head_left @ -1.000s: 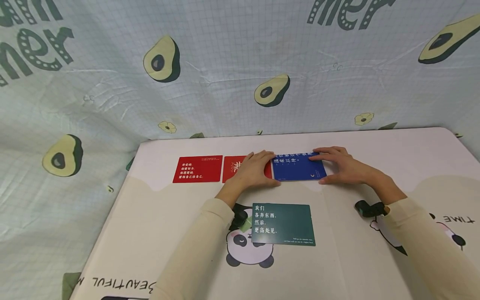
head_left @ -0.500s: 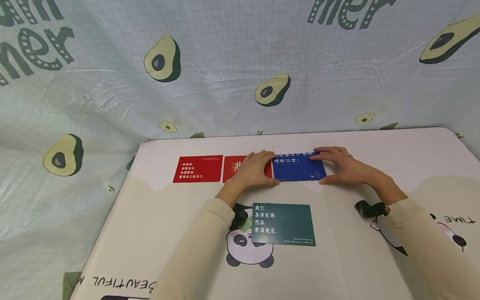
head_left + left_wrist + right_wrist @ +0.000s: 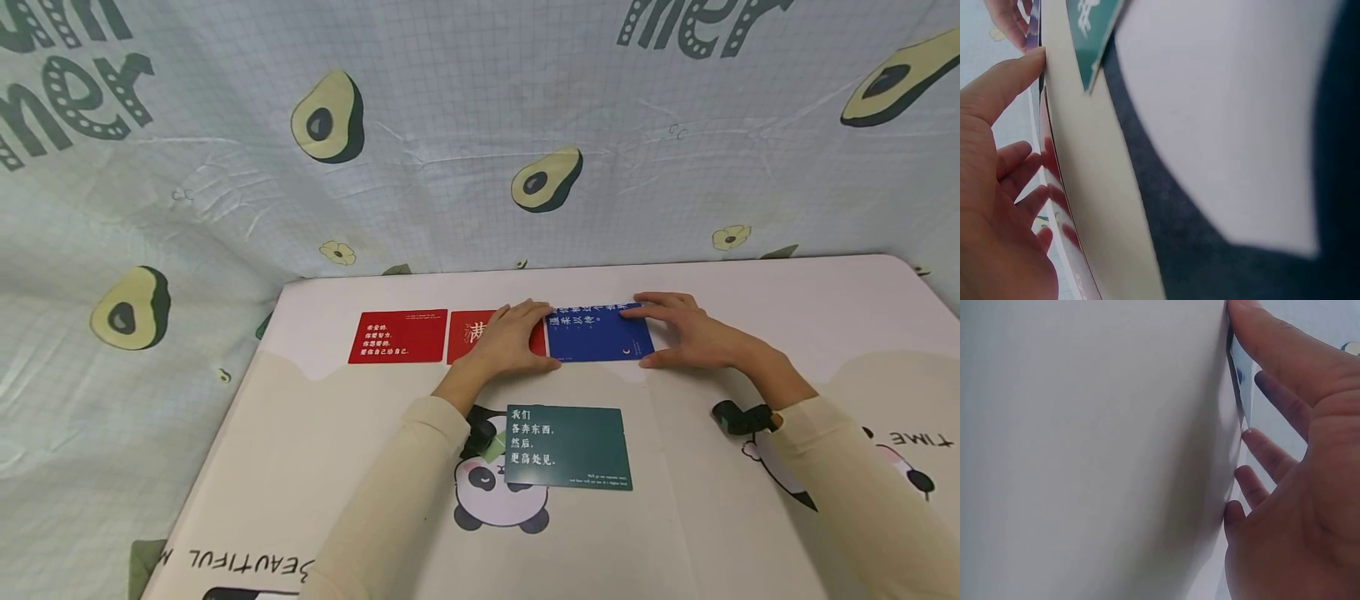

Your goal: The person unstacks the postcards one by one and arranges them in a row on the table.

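Observation:
A blue card (image 3: 600, 335) with white writing lies at the right end of a row in the head view. My left hand (image 3: 506, 340) spreads over the red card (image 3: 465, 327) beside it, thumb and fingertips close to the blue card's left corners. At the other end, my right hand (image 3: 686, 335) touches the blue card, index finger over its surface and thumb at the lower right corner. In the right wrist view, the thumb (image 3: 1272, 334) lies along the card's edge with the other fingers spread. Part of the red card is hidden under my left hand.
Another red card (image 3: 397, 337) lies at the row's left end. Nearer me, a green card (image 3: 570, 447) overlaps a panda print on the pale tablecloth (image 3: 675, 533). An avocado-patterned sheet (image 3: 450, 100) hangs behind the table's far edge.
The hands and cards hold their places on the table. Only a slight shift of the whole head view shows.

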A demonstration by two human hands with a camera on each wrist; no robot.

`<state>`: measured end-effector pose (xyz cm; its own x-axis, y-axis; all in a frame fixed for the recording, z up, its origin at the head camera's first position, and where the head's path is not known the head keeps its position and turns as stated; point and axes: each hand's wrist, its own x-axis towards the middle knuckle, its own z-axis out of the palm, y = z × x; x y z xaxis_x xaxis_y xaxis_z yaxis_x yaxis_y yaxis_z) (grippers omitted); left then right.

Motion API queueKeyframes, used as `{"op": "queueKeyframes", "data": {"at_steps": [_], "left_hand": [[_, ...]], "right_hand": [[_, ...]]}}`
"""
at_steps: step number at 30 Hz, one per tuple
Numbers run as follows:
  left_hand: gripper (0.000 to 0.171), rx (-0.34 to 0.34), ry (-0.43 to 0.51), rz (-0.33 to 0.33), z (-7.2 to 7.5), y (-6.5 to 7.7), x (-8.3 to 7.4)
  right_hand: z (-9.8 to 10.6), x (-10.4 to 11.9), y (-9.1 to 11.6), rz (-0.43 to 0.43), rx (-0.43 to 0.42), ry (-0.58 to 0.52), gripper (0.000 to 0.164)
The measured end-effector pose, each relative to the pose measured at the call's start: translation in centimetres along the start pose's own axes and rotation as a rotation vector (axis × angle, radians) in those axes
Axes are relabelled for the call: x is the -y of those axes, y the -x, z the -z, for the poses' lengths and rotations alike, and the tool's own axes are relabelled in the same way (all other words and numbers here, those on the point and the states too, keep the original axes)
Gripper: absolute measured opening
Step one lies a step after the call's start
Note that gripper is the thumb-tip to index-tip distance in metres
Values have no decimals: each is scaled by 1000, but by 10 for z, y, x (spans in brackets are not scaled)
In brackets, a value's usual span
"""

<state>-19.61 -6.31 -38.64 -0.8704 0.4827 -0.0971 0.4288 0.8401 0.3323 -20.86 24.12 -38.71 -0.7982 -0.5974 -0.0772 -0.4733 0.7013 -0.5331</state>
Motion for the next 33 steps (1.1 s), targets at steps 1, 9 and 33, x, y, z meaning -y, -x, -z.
{"op": "queueKeyframes", "data": {"at_steps": [1,9,33], "left_hand": [[81,-1,3,-1,0,0,0],[84,1,8,-3,-1,1,-1],[92,-105,152,-186,16,61,-22]], "right_hand": [[0,0,0,-2,1,-1,72],[1,0,3,-24,-3,-10,73],[0,31,44,38,-181,8,65]]}}
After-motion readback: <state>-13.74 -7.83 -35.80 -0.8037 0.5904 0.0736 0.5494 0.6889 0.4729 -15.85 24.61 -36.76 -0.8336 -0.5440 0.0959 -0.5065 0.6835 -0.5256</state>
